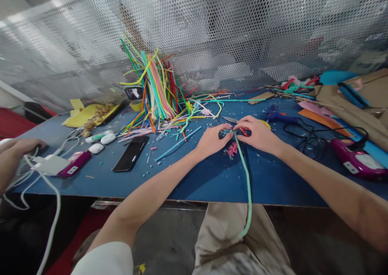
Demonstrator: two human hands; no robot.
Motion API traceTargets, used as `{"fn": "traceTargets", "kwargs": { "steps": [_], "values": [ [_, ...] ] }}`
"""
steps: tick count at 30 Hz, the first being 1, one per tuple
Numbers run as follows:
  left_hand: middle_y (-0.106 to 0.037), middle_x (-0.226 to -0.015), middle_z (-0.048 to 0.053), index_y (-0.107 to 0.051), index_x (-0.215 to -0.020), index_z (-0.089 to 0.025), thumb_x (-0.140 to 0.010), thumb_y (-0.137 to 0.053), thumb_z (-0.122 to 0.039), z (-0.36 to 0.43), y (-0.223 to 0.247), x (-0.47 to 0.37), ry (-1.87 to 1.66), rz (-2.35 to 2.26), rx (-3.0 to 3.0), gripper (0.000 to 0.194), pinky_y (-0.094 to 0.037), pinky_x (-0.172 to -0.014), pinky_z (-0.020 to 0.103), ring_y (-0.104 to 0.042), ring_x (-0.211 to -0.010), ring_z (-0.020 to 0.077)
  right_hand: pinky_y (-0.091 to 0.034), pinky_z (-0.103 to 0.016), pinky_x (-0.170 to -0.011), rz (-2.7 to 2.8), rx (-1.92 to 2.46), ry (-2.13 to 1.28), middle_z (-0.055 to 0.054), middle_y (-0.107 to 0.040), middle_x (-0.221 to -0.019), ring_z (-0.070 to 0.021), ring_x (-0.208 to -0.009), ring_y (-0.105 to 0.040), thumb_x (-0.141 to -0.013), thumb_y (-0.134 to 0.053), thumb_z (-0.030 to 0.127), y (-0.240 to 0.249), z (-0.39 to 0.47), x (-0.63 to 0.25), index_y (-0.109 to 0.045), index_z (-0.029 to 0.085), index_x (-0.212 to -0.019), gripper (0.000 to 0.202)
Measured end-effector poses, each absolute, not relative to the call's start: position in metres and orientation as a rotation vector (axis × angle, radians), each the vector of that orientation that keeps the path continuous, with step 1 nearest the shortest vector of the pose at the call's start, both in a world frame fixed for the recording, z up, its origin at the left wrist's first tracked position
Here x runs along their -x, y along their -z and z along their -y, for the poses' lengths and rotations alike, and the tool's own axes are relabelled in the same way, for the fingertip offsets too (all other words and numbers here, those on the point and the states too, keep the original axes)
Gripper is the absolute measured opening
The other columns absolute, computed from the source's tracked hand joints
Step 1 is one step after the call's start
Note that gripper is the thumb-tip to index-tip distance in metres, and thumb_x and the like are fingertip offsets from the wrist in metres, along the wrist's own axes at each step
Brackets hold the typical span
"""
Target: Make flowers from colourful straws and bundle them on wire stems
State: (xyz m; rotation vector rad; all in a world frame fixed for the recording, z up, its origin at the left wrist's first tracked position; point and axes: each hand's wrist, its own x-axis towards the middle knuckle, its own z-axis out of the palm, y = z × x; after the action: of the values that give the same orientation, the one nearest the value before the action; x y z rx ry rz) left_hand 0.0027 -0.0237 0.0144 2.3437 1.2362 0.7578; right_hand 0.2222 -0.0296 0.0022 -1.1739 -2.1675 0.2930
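A long mint-green pipe cleaner (247,178) runs from between my fingertips over the table's front edge towards my lap. My left hand (214,140) pinches its upper end, with thumb and finger together. My right hand (259,134) closes on the same end from the other side, its fingertips close to the left ones. A pink fuzzy piece (232,149) sits just below the fingertips; whether it is joined to the green stem I cannot tell. Behind my right hand lies a scissors blade (230,119), and a red loop (246,132) shows under its fingers.
Many coloured pipe cleaners (157,89) stand bundled before the perforated metal screen (194,28). A black phone (131,153) lies left, with small clippings around. Right are a blue glue gun (280,116), cables and a purple device (359,159). Another person's hand (26,146) holds a white cable.
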Motion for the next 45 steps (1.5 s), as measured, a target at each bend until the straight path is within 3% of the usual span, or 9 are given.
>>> {"fn": "traceTargets", "kwargs": {
  "steps": [5,10,16,20,23,25,31,38,45],
  "values": [
    [-0.073,-0.08,0.0,-0.072,-0.115,-0.028,-0.096,-0.054,-0.052,0.023,-0.012,-0.002,-0.773,-1.322,-2.325,0.036,-0.043,-0.065,0.026,-0.062,-0.066,0.0155,-0.048,-0.046,-0.098,2.152,1.118,-0.259,-0.009,-0.066,-0.115,-0.0281,-0.108,-0.062,-0.088,-0.068,0.032,-0.001,0.029,-0.219,-0.074,0.026,-0.107,0.021],
    [-0.074,-0.089,0.001,-0.074,-0.111,-0.028,-0.096,-0.054,-0.052,0.021,-0.01,-0.002,-0.816,-1.302,-2.337,0.034,-0.043,-0.067,0.026,-0.062,-0.07,0.0153,-0.05,-0.041,-0.087,2.072,1.097,-0.299,-0.007,-0.073,-0.098,-0.025,-0.094,-0.066,-0.092,-0.064,0.034,-0.004,0.029,-0.215,-0.075,0.024,-0.092,0.015],
    [-0.068,-0.072,-0.002,-0.072,-0.113,-0.032,-0.097,-0.052,-0.052,0.023,-0.013,-0.001,-0.754,-1.351,-2.392,0.033,-0.041,-0.063,0.026,-0.061,-0.064,0.0163,-0.051,-0.038,-0.078,1.962,1.129,-0.525,-0.004,-0.074,-0.088,-0.0222,-0.082,-0.067,-0.091,-0.061,0.036,0.002,0.027,-0.213,-0.069,0.022,-0.088,0.017],
    [-0.074,-0.086,0.0,-0.07,-0.117,-0.033,-0.098,-0.052,-0.048,0.025,-0.014,0.0,-0.726,-1.359,-2.459,0.031,-0.047,-0.07,0.028,-0.067,-0.074,0.0177,-0.053,-0.037,-0.074,1.887,1.13,-0.66,-0.004,-0.073,-0.083,-0.021,-0.076,-0.066,-0.09,-0.061,0.037,0.005,0.024,-0.215,-0.066,0.021,-0.086,0.018],
    [-0.073,-0.114,0.002,-0.069,-0.117,-0.031,-0.096,-0.056,-0.044,0.024,-0.012,0.0,-0.751,-1.322,-2.537,0.028,-0.051,-0.086,0.032,-0.07,-0.096,0.02,-0.053,-0.038,-0.076,1.89,1.147,-0.679,-0.005,-0.073,-0.085,-0.0214,-0.077,-0.067,-0.09,-0.06,0.037,0.004,0.023,-0.215,-0.068,0.02,-0.085,0.019],
    [-0.07,-0.121,0.004,-0.067,-0.118,-0.028,-0.095,-0.058,-0.042,0.02,-0.01,0.001,-0.75,-1.239,-2.597,0.028,-0.051,-0.095,0.034,-0.068,-0.107,0.0214,-0.053,-0.038,-0.077,1.887,1.154,-0.687,-0.005,-0.074,-0.086,-0.022,-0.078,-0.068,-0.09,-0.061,0.037,0.003,0.024,-0.214,-0.069,0.02,-0.086,0.019],
    [-0.07,-0.115,0.007,-0.063,-0.114,-0.019,-0.096,-0.059,-0.032,0.01,-0.002,-0.001,-0.699,-0.971,-2.673,0.022,-0.048,-0.101,0.035,-0.064,-0.113,0.022,-0.056,-0.037,-0.077,1.797,1.104,-0.779,-0.004,-0.074,-0.083,-0.0223,-0.08,-0.07,-0.085,-0.068,0.039,0.0,0.027,-0.211,-0.067,0.021,-0.087,0.019],
    [-0.072,-0.104,0.005,-0.065,-0.102,-0.021,-0.091,-0.066,-0.035,0.011,-0.002,-0.004,-0.764,-1.046,-2.642,0.018,-0.05,-0.091,0.032,-0.068,-0.1,0.0203,-0.051,-0.037,-0.073,1.807,1.142,-0.715,-0.004,-0.073,-0.081,-0.021,-0.076,-0.065,-0.088,-0.064,0.041,-0.003,0.03,-0.208,-0.071,0.02,-0.079,0.024],
    [-0.073,-0.101,0.004,-0.069,-0.098,-0.024,-0.093,-0.06,-0.037,0.017,-0.002,-0.004,-0.792,-1.143,-2.726,0.016,-0.049,-0.084,0.029,-0.069,-0.097,0.0192,-0.044,-0.032,-0.063,1.721,1.197,-0.744,-0.002,-0.066,-0.069,-0.0165,-0.064,-0.057,-0.085,-0.066,0.047,-0.009,0.035,-0.207,-0.07,0.019,-0.075,0.03]
  ]
}}
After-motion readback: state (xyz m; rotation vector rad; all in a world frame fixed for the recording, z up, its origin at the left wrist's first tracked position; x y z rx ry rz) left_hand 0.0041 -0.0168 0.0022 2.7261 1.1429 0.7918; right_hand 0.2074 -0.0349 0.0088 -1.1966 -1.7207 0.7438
